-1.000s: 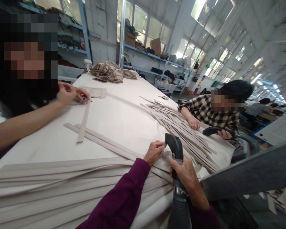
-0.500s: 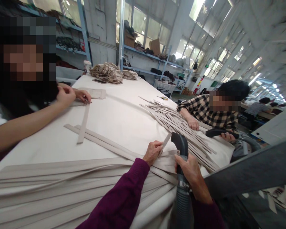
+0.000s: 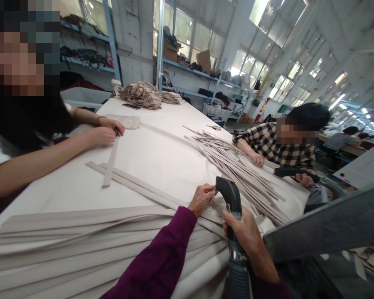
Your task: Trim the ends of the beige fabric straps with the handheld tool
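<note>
My left hand (image 3: 202, 199) is closed on the end of a beige fabric strip, most of it hidden by the fingers. Right beside its fingertips is the mouth of a black curved nozzle (image 3: 232, 195), which my right hand (image 3: 244, 226) grips by the neck. A ribbed hose (image 3: 239, 274) runs down from the nozzle. Long beige strips (image 3: 81, 232) lie in layers over the near left of the white table (image 3: 156, 153). Two more strips (image 3: 137, 182) cross the middle, passing beneath my left hand.
At the left, a person's hands (image 3: 112, 131) work at a strip. Across the table, a person in a checked shirt (image 3: 258, 139) holds another nozzle (image 3: 288, 171) by a pile of narrow strips (image 3: 237, 162). A metal beam (image 3: 327, 224) slants at the right.
The nozzle and my right hand have moved left and slightly down, up against my left fingers. The strip end no longer sticks up. The left person's hands have shifted, and their head has moved left.
</note>
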`<state>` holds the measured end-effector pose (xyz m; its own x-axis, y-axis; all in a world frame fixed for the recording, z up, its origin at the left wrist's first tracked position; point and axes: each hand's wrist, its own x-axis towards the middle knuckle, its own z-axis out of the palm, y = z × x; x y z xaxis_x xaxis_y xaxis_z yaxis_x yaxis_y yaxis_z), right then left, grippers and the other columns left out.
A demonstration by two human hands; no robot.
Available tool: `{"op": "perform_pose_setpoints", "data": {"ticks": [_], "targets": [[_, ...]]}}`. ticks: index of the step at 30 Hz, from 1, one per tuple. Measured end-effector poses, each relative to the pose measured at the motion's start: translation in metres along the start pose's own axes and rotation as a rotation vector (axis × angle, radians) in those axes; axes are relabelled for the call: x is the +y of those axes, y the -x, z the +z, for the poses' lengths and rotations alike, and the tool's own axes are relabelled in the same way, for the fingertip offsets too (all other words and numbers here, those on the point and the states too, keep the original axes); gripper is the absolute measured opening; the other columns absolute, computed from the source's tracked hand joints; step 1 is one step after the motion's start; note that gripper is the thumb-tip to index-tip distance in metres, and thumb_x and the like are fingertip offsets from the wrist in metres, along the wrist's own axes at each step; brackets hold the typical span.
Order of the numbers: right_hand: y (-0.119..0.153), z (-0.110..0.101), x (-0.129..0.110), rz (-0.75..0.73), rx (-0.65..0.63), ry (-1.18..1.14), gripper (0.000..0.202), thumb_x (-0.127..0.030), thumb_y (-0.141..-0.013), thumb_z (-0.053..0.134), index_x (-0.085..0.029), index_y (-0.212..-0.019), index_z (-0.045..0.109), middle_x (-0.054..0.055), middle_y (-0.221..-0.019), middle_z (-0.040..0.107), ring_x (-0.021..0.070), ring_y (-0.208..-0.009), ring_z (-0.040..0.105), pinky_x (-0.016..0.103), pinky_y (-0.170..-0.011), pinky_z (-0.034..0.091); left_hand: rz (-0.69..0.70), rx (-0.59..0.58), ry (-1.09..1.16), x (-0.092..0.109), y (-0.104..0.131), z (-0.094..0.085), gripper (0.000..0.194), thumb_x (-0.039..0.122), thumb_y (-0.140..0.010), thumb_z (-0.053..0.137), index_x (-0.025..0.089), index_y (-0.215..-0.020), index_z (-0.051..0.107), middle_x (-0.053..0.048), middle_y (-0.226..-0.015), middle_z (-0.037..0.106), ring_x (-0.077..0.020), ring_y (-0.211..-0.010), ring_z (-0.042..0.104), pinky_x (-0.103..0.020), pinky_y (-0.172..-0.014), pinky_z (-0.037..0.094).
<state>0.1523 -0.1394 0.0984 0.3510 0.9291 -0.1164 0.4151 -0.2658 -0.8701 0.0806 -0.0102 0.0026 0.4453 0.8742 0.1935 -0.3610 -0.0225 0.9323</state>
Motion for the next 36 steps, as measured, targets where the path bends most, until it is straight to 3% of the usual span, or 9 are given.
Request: {"op": "perform_pose_setpoints", "data": {"ticks": [7, 14, 19, 22, 26, 28, 30, 32, 36], "targets": [[0.009, 0.002, -0.002, 0.002, -0.024, -0.005, 0.014, -0.032, -0.075, 0.05, -0.019, -0.072, 0.046, -0.004, -0.043, 0.054, 0.012, -0.037, 0.05, 0.02, -0.037, 0.04, -0.064, 0.026, 0.187, -0.001, -0.001, 0.002, 0.034, 0.033, -0.065, 0.064, 0.014, -0.092, 0.069, -0.003, -0.08, 0.053, -0.0039, -0.053, 0.041, -0.019, -0.048, 0.032], [-0.017, -0.009, 0.003, 0.009, 0.12, -0.002, 0.017, -0.033, -0.07, 0.054, -0.018, -0.065, 0.047, -0.003, -0.039, 0.053, 0.0131, -0.034, 0.049, 0.022, -0.034, 0.039, -0.121, -0.01, 0.158, -0.001, 0.001, 0.001, 0.04, 0.033, -0.066, 0.063, 0.011, -0.099, 0.066, -0.003, -0.078, 0.055, -0.005, -0.053, 0.044, -0.019, -0.047, 0.034], [-0.008, -0.018, 0.018, 0.036, 0.113, -0.036, 0.02, -0.037, -0.071, 0.055, -0.019, -0.07, 0.046, -0.003, -0.044, 0.056, 0.014, -0.037, 0.052, 0.022, -0.037, 0.042, -0.139, 0.007, 0.0, -0.006, -0.004, 0.0, 0.045, 0.031, -0.072, 0.054, 0.009, -0.111, 0.059, 0.0, -0.066, 0.05, -0.005, -0.047, 0.042, -0.02, -0.046, 0.035], [0.0, -0.019, 0.023, 0.061, 0.089, -0.052, 0.021, -0.038, -0.072, 0.055, -0.019, -0.072, 0.045, -0.003, -0.044, 0.056, 0.0146, -0.037, 0.052, 0.023, -0.036, 0.042, -0.062, 0.021, -0.196, -0.003, -0.004, 0.0, 0.042, 0.026, -0.075, 0.048, 0.012, -0.114, 0.057, 0.0, -0.069, 0.046, -0.0057, -0.05, 0.042, -0.02, -0.049, 0.037], [0.003, -0.018, 0.024, 0.073, 0.058, -0.09, 0.021, -0.038, -0.073, 0.055, -0.02, -0.072, 0.045, -0.003, -0.045, 0.056, 0.0149, -0.038, 0.054, 0.023, -0.037, 0.043, 0.234, 0.023, -0.591, 0.003, 0.0, 0.003, 0.043, 0.017, -0.068, 0.056, 0.021, -0.11, 0.061, -0.002, -0.08, 0.047, -0.0118, -0.074, 0.047, -0.026, -0.072, 0.041], [0.004, -0.019, 0.025, 0.073, 0.058, -0.104, 0.021, -0.038, -0.073, 0.055, -0.02, -0.071, 0.045, -0.003, -0.045, 0.056, 0.0147, -0.039, 0.053, 0.023, -0.038, 0.043, 0.297, 0.041, -0.664, 0.004, 0.002, 0.004, 0.036, 0.016, -0.068, 0.056, 0.022, -0.103, 0.064, -0.002, -0.081, 0.048, -0.0128, -0.078, 0.047, -0.026, -0.075, 0.039], [0.005, -0.021, 0.025, 0.065, 0.064, -0.085, 0.022, -0.039, -0.073, 0.055, -0.02, -0.07, 0.045, -0.004, -0.045, 0.055, 0.0146, -0.039, 0.053, 0.023, -0.038, 0.043, 0.227, 0.1, -0.61, 0.003, 0.001, 0.003, 0.022, 0.018, -0.073, 0.051, 0.018, -0.088, 0.067, -0.002, -0.073, 0.048, -0.0115, -0.069, 0.046, -0.025, -0.068, 0.039], [0.007, -0.023, 0.026, 0.067, 0.074, -0.042, 0.023, -0.04, -0.074, 0.054, -0.02, -0.07, 0.045, -0.003, -0.045, 0.055, 0.0148, -0.039, 0.053, 0.023, -0.038, 0.043, 0.056, 0.134, -0.413, 0.001, -0.001, 0.001, 0.021, 0.023, -0.077, 0.046, 0.014, -0.075, 0.064, 0.0, -0.06, 0.044, -0.0088, -0.054, 0.042, -0.023, -0.055, 0.036], [0.012, -0.025, 0.023, 0.071, 0.071, 0.012, 0.024, -0.042, -0.074, 0.054, -0.02, -0.069, 0.046, -0.002, -0.045, 0.057, 0.0151, -0.04, 0.054, 0.023, -0.039, 0.043, -0.21, 0.121, 0.146, 0.001, -0.006, -0.002, 0.026, 0.036, -0.076, 0.051, 0.011, -0.079, 0.055, 0.002, -0.056, 0.045, -0.0032, -0.04, 0.028, -0.019, -0.04, 0.023]]}}
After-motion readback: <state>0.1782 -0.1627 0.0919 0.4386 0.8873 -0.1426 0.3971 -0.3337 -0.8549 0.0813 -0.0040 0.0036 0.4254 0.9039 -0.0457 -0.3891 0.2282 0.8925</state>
